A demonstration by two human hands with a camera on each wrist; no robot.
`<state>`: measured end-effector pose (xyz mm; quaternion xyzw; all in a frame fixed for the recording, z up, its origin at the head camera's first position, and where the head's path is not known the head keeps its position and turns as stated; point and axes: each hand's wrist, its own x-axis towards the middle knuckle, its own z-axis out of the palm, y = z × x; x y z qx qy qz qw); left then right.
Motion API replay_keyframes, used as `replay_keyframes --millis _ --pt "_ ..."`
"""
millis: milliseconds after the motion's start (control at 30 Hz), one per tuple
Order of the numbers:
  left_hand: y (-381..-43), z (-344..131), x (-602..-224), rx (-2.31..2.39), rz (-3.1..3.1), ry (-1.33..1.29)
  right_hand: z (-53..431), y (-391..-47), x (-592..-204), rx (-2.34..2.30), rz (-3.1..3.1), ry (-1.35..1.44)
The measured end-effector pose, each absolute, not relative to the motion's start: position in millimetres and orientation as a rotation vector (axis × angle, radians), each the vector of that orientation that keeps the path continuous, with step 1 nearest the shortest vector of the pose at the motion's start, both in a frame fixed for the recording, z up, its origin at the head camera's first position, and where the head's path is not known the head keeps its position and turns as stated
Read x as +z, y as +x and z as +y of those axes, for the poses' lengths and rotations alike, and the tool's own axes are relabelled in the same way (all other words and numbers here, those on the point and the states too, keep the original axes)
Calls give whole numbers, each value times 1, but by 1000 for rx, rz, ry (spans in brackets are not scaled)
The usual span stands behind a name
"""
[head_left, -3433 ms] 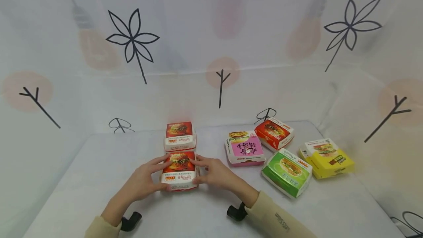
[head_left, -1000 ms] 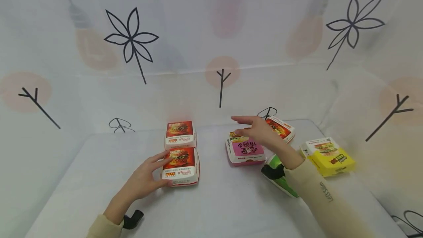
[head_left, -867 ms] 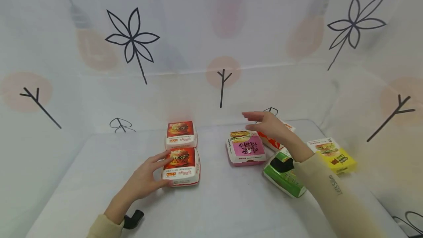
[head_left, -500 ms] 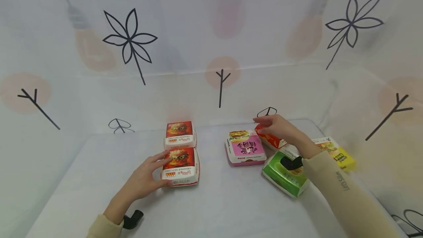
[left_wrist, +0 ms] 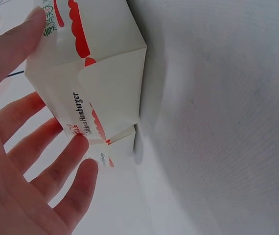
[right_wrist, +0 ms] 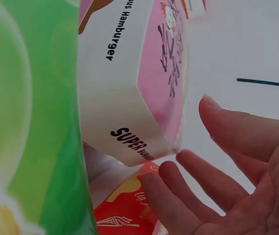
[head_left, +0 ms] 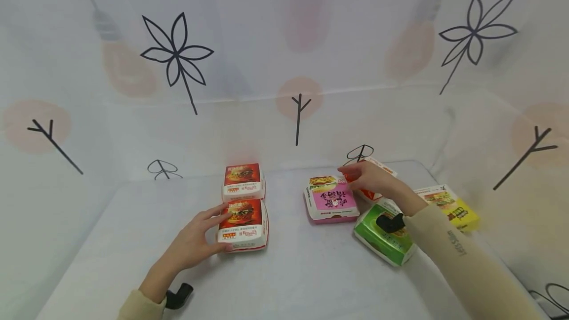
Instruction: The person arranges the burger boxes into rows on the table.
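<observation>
My left hand [head_left: 191, 243] touches the left side of a red-and-white hamburger box [head_left: 242, 226] with spread, gently bent fingers. In the left wrist view, the thumb and fingertips lie along the white walls of this hamburger box [left_wrist: 115, 88]. A matching box [head_left: 242, 181] sits directly behind it. Over the gap between a pink hamburger box [head_left: 331, 199] and another red box [head_left: 371, 195] is my right hand [head_left: 378, 179], partly covering the red one. The right wrist view shows its fingers [right_wrist: 213, 183] spread beside the pink box's corner; contact there is unclear.
A green burger box [head_left: 380, 243] lies in front of the red one, under the right wrist's black camera mount [head_left: 388, 222]. A yellow box [head_left: 464, 215] stands farther right, partly behind the sleeve. A patterned white curtain [head_left: 200, 137] rises behind the white table [head_left: 302, 270].
My right hand has left the front left box and moved right, past the pink box to the red one, then slightly back toward the pink box's corner. The left hand stays in place.
</observation>
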<state>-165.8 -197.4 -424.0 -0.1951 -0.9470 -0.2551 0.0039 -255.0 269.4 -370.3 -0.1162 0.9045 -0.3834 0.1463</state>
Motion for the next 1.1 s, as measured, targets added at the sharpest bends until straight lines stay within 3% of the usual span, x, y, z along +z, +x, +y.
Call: replay_keyframes --millis 1100 --pt "-172 -201 -424 -939 -2823 -648 246 -258 -385 -928 2754 -255"
